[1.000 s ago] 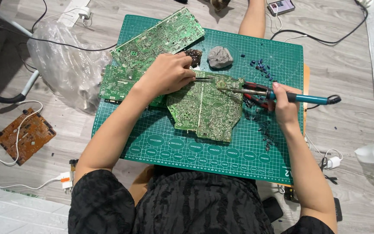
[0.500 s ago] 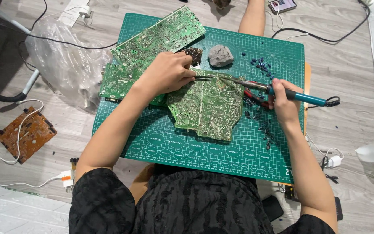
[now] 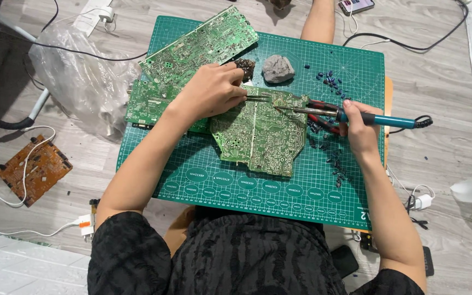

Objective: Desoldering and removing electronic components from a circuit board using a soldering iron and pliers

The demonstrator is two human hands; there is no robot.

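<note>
Hands at work: left hand [image 3: 214, 90] pinches tweezers [image 3: 259, 98] on circuit board [image 3: 260, 134]; right hand [image 3: 359, 131] grips soldering iron [image 3: 350, 115]. Best practice: steady tip, gentle pull.

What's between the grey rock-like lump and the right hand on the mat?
Head view: scattered small blue components on bare green cutting mat, between the grey rock-like lump and right hand.
</note>
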